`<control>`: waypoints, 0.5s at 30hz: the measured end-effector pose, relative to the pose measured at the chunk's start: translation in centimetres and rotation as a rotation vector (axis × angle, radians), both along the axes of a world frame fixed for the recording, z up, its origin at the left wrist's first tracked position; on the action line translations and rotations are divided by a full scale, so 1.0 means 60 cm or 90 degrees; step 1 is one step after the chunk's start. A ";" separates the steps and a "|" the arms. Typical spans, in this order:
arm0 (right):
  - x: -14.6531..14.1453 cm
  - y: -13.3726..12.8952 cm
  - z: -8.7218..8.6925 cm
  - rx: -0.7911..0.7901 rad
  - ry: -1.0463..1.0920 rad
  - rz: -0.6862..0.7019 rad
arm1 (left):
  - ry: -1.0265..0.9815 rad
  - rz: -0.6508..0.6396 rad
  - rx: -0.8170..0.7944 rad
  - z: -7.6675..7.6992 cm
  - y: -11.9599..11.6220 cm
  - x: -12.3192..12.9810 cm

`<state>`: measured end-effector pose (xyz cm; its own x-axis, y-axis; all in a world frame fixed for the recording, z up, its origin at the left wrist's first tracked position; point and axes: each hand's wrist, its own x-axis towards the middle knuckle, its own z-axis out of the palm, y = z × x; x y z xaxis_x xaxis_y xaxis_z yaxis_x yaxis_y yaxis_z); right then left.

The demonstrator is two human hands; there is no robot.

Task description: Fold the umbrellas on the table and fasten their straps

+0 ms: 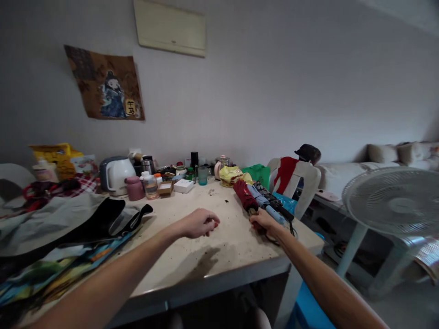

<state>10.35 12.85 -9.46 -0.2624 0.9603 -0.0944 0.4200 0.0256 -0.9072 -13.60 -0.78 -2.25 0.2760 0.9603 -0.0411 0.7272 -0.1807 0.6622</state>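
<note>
My right hand (262, 221) is wrapped round the handle of a dark red folded umbrella (244, 193), which lies at the table's right side. Beside it, a light blue folded umbrella (265, 203) and a black patterned one (277, 204) lie roughly parallel. Over the middle of the table hovers my left hand (200, 223), its fingers curled together and its shadow falling below. A small red spot shows at those fingertips, too small to name.
Fabric with black trim (106, 219) covers the table's left. Along the back stand a kettle (118, 173), a pink jar (135, 188), a white box (183, 185) and a teal cup (202, 175). A yellow bag (233, 176) lies behind the umbrellas; a chair (310, 183) and fan (394, 201) stand right.
</note>
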 end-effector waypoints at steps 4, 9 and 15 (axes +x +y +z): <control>-0.004 -0.083 -0.011 0.085 0.084 0.017 | -0.320 0.199 0.001 -0.028 0.069 0.048; 0.001 -0.149 -0.026 0.349 -0.023 -0.016 | -0.316 0.227 0.077 -0.011 0.105 0.095; 0.011 -0.163 -0.040 0.416 -0.170 -0.028 | -0.351 0.148 0.225 0.030 0.074 0.142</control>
<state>11.02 3.08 -11.85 -0.2708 0.8513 0.4493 0.6392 0.5080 -0.5773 -5.08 3.68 -0.42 -0.0478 0.9269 0.3722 0.3482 -0.3338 0.8760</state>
